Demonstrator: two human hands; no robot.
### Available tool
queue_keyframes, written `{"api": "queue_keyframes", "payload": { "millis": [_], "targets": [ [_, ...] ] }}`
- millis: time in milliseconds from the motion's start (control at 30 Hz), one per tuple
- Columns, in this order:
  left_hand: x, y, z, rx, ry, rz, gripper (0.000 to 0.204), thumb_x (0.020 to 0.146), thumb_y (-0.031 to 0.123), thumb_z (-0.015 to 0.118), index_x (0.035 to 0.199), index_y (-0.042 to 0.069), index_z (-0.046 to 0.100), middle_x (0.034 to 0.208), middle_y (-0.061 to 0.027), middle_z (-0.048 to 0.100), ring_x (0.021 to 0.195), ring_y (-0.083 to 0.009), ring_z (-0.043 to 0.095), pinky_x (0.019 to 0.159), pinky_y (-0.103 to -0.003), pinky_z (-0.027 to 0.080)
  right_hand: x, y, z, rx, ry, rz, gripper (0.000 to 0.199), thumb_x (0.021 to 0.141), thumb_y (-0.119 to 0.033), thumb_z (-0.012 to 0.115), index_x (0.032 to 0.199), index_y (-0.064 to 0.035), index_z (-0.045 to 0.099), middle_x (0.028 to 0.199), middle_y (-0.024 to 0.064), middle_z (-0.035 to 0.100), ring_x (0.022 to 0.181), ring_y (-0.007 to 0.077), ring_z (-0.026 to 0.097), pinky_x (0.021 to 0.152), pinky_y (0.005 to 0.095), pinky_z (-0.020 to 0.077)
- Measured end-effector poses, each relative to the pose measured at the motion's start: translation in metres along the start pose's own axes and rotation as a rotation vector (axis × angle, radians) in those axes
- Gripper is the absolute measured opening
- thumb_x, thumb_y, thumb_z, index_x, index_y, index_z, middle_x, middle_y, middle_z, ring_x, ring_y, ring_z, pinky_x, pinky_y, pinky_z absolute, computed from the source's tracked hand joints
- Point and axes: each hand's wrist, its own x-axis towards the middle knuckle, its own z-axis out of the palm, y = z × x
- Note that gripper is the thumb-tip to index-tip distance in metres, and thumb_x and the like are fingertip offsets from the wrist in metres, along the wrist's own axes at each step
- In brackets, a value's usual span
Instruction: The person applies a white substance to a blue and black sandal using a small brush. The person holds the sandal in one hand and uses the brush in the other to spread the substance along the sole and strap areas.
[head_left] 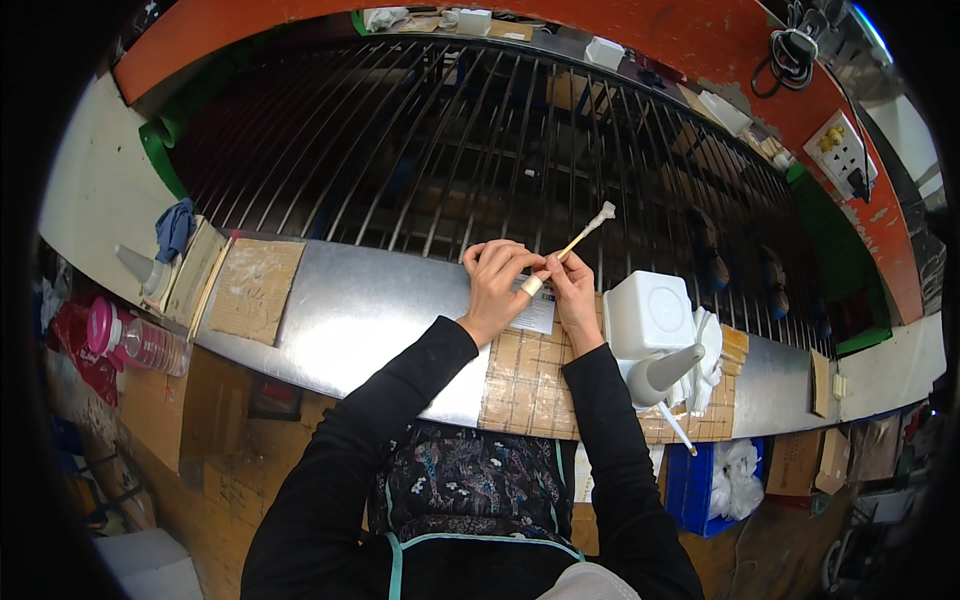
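Both my hands meet over the near edge of the metal counter, fingertips touching. My right hand (575, 298) is closed in a pinch on a thin wooden stick (573, 246), which slants up and right over the metal bars. A ragged white wad (603, 214) wraps its far end. My left hand (495, 292) is closed at the stick's near end, its fingers curled; what they pinch is hidden. Pale tape (532, 286) circles one left digit. Below the hands lies a light printed sheet (537, 314), partly covered.
A white plastic container (652, 312), grey cone-shaped piece (668, 372) and white cloths (708, 355) stand right of my right hand on taped cardboard (525, 385). Parallel metal bars (440, 170) stretch beyond the counter (375, 300). A blue bin (688, 495) sits below the right side.
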Motion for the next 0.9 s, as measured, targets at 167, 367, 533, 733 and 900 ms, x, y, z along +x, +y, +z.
{"api": "queue_keyframes", "payload": {
  "millis": [167,367,533,733,900],
  "targets": [
    [-0.0007,0.0016,-0.0008,0.030,0.003,0.006,0.012,0.080,0.020,0.077,0.089,0.013,0.073,0.090,0.0026,0.068,0.100,-0.0168,0.060,0.097,-0.040,0.026,0.0003,0.0004,-0.0014,0.032,-0.025,-0.020,0.015,0.096,-0.018,0.064,0.095,-0.0031,0.063,0.084,0.0005,0.066,0.076,0.0062,0.062,0.073,0.0214,0.0474],
    [-0.0014,0.0007,-0.0037,0.039,-0.020,0.006,0.009,0.079,0.019,0.078,0.087,0.015,0.076,0.088,0.0045,0.071,0.102,-0.0165,0.059,0.099,-0.040,0.025,0.0003,-0.0002,-0.0015,0.009,-0.029,-0.035,0.015,0.096,-0.018,0.064,0.095,-0.0026,0.063,0.084,0.0011,0.066,0.077,0.0069,0.061,0.073,0.0222,0.0482],
    [-0.0017,-0.0033,-0.0041,0.043,-0.035,0.033,0.008,0.077,0.018,0.078,0.085,0.017,0.077,0.087,0.0063,0.071,0.107,-0.0161,0.056,0.098,-0.040,0.024,-0.0001,-0.0019,-0.0013,-0.041,-0.029,-0.029,0.016,0.096,-0.019,0.064,0.095,-0.0030,0.064,0.085,0.0010,0.066,0.077,0.0067,0.059,0.073,0.0223,0.0472],
    [-0.0007,-0.0040,-0.0048,0.061,-0.032,0.038,0.007,0.078,0.020,0.077,0.085,0.017,0.076,0.087,0.0066,0.071,0.107,-0.0162,0.056,0.097,-0.041,0.024,0.0004,-0.0020,-0.0013,-0.065,-0.024,-0.041,0.017,0.096,-0.019,0.065,0.094,-0.0022,0.064,0.084,0.0016,0.066,0.076,0.0074,0.060,0.072,0.0225,0.0480],
    [0.0014,-0.0029,-0.0046,0.053,-0.020,-0.002,0.007,0.082,0.021,0.075,0.085,0.015,0.076,0.086,0.0050,0.071,0.107,-0.0170,0.056,0.096,-0.042,0.024,0.0011,-0.0028,-0.0023,-0.101,-0.028,-0.063,0.018,0.095,-0.020,0.066,0.094,-0.0015,0.064,0.083,0.0019,0.066,0.075,0.0079,0.061,0.071,0.0228,0.0484]
  ]
}}
